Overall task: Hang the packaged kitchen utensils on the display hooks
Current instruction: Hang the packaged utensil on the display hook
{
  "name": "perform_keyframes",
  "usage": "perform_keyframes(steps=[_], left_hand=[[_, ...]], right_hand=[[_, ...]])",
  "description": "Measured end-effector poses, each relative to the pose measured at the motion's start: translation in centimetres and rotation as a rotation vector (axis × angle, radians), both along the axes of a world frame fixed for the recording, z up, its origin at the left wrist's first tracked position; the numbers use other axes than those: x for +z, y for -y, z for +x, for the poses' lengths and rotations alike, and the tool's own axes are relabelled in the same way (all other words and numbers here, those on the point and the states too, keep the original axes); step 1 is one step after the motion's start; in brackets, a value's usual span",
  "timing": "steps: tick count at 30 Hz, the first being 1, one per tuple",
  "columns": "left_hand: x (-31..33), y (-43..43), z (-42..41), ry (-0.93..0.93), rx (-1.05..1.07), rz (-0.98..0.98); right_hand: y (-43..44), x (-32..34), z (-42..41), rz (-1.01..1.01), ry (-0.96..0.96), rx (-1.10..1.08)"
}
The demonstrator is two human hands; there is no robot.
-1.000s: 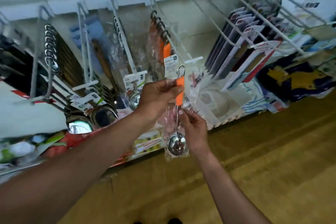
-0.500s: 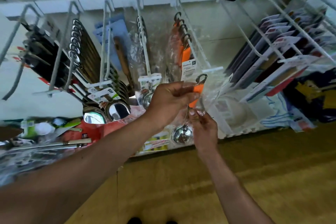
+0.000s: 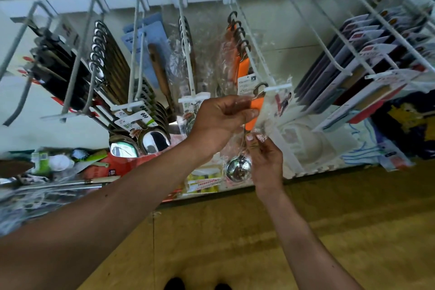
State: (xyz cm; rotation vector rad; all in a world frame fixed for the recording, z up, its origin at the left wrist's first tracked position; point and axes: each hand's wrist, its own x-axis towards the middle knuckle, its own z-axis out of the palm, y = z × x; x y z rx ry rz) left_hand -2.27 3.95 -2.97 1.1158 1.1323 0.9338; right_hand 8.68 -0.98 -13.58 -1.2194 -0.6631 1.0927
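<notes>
A packaged ladle (image 3: 238, 168) with an orange handle and a shiny steel bowl hangs in clear plastic wrap between my hands. My left hand (image 3: 217, 121) grips the orange handle near its top. My right hand (image 3: 266, 160) pinches the wrap lower down, beside the steel bowl. The ladle's metal hanging loop sits right at the tip of a white display hook (image 3: 255, 54), which carries several more orange-handled ladles further back.
Other white hooks to the left hold steel spoons (image 3: 153, 141), wooden-handled utensils and black tools. Carded packages (image 3: 367, 61) hang on hooks at the right. A cluttered shelf (image 3: 58, 172) runs below. The floor (image 3: 235, 242) is yellowish-brown.
Both hands have carried the ladle up and to the right, bringing its metal loop from below the hook's tip up to it. My view shifted so the rack sits further right.
</notes>
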Motion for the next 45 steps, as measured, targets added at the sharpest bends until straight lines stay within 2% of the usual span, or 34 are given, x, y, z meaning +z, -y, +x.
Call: perform_keyframes(steps=[7,14,17,21,27,34,36,39,42,45], left_hand=[[-0.4,-0.9,-0.1,0.028,0.020,-0.038],[-0.5,-3.4,0.3,-0.009,0.079,-0.012],[-0.2,-4.7,0.5,-0.005,0.121,-0.012],[-0.2,-5.8,0.7,-0.013,0.168,-0.004],[-0.7,-5.8,0.2,-0.087,0.172,0.024],[-2.7,-2.1,-4.0,-0.163,0.192,0.087],[-3.2,-0.7,-6.6,-0.214,0.232,0.093],[-3.4,1.3,-10.8,-0.321,0.255,0.132],[-3.7,3.4,-15.7,-0.485,0.287,0.182],[-3.8,6.6,-20.9,-0.567,0.333,0.178]], right_hand=[[0.0,-0.1,-0.2,0.041,-0.039,-0.019],[-3.1,0.6,-0.4,-0.052,0.052,-0.046],[-4.6,0.6,-0.6,-0.137,0.160,-0.022],[-5.8,0.5,-0.8,-0.143,0.090,-0.039],[-6.6,0.7,-0.6,-0.145,0.132,-0.002],[-5.3,-0.2,-0.1,-0.300,0.107,-0.008],[-3.9,-0.8,-1.2,-0.272,0.220,0.023],[-1.7,-1.6,-4.0,-0.186,0.440,0.220],[-0.3,-1.7,-8.3,-0.034,0.655,0.369],[0.9,-1.1,-13.8,0.117,0.875,0.513]])
